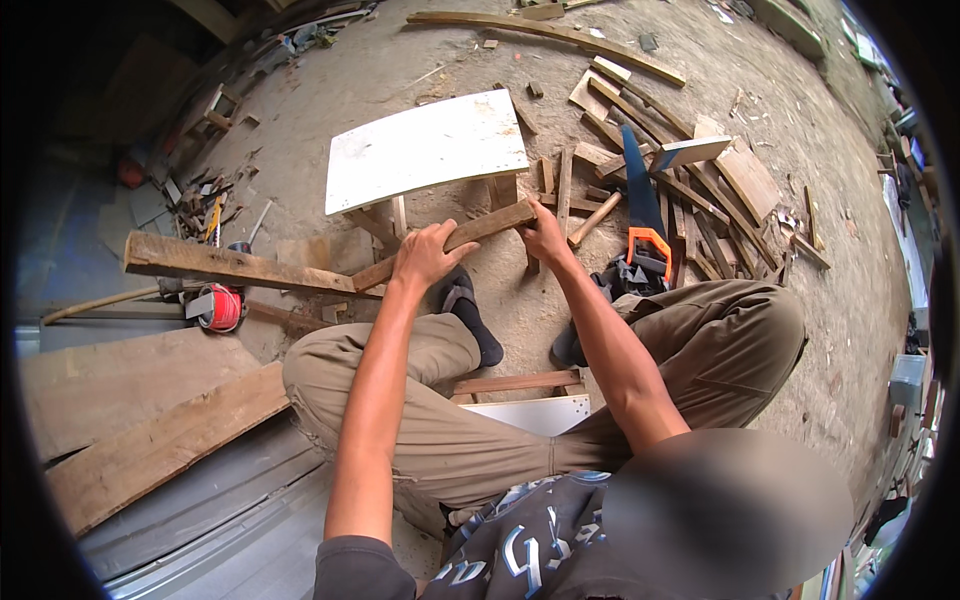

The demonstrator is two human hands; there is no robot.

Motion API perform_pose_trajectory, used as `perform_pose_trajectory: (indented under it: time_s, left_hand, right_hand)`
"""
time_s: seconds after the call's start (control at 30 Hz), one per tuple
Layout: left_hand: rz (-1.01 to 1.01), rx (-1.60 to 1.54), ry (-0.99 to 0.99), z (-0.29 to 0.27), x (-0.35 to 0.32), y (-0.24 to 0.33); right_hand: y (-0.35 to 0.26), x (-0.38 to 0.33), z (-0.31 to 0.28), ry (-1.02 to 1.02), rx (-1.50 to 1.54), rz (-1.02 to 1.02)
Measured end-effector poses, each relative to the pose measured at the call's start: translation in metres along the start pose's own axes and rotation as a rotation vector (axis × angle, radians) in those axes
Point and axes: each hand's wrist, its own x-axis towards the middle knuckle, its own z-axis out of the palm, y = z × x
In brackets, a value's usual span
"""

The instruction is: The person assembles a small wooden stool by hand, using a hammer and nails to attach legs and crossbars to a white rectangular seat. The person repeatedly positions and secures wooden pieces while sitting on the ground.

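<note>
A short wooden batten [490, 224] lies slantwise in front of me, its far right end raised. My left hand [425, 255] is closed around its middle. My right hand [543, 235] grips its right end, fingers curled at the tip. The batten's lower left end meets a longer, thicker wooden beam [235, 268] stretching off to the left; whether they touch is unclear. Just beyond my hands stands a small stool with a white board top [430, 150] and wooden legs. Part of its near legs is hidden behind the batten and my hands.
A handsaw [642, 190] with blue blade and orange handle leans among wood offcuts [700, 215] at right. A red spool [221, 307] and a wooden handle [100, 305] lie at left. Wide planks [170, 440] rest near my left knee. Another low wooden piece [515, 382] sits between my legs.
</note>
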Motion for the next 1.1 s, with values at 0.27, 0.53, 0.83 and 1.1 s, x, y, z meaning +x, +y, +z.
perform_pose_trajectory:
  time_s: [0.27, 0.53, 0.83, 1.1]
  left_hand:
    - [0.071, 0.025, 0.068, 0.021, 0.030, 0.025]
    - [0.145, 0.028, -0.030, 0.020, 0.042, 0.063]
    - [0.293, 0.046, 0.070, 0.047, 0.056, 0.057]
    - [0.189, -0.135, 0.145, 0.044, 0.040, 0.069]
  right_hand:
    - [0.008, 0.004, 0.009, -0.013, 0.057, -0.073]
    - [0.005, -0.006, -0.008, -0.141, 0.005, -0.046]
    - [0.003, -0.015, -0.015, -0.135, -0.149, -0.099]
    - [0.003, -0.016, -0.013, -0.095, -0.180, -0.119]
